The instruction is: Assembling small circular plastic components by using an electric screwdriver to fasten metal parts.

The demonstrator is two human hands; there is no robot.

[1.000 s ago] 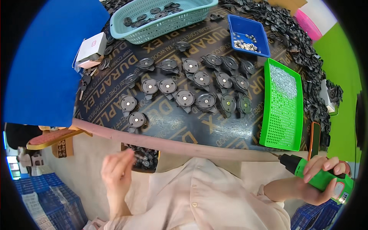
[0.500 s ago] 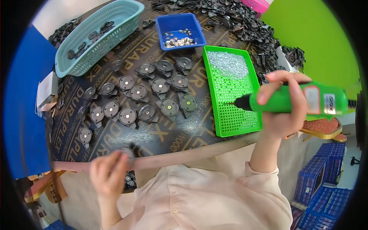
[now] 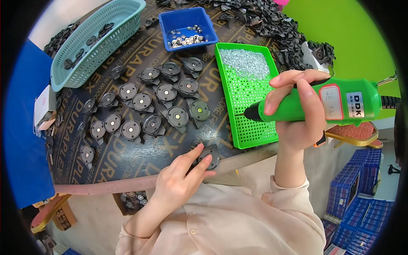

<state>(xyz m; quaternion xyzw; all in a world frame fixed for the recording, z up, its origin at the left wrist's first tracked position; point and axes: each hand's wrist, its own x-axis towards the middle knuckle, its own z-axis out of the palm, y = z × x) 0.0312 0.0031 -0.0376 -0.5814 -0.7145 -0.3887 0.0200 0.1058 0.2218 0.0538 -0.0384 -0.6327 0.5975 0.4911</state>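
My left hand [image 3: 180, 174] grips a round black plastic part [image 3: 209, 157] at the table's front edge, fingers on its near and left side. My right hand [image 3: 304, 108] is wrapped round a green electric screwdriver [image 3: 282, 107], raised over the right side of a green perforated tray [image 3: 257, 138]. The screwdriver lies nearly level, its black nose pointing left above the tray's holes. A heap of small silvery screws [image 3: 244, 63] fills the tray's far end. Left of the tray, several similar round black parts [image 3: 141, 101] with bright centres lie in loose rows.
A blue bin [image 3: 166, 32] with small round metal pieces stands at the back. To its left is a pale teal basket [image 3: 59, 68] holding black discs. Black parts [image 3: 293, 46] are piled along the far right. Below the edge sits a box of round parts [image 3: 135, 200].
My left hand has moved right along the table edge with the round black part, which now rests nearer the tray. The screwdriver has shifted slightly left, still in my right hand.
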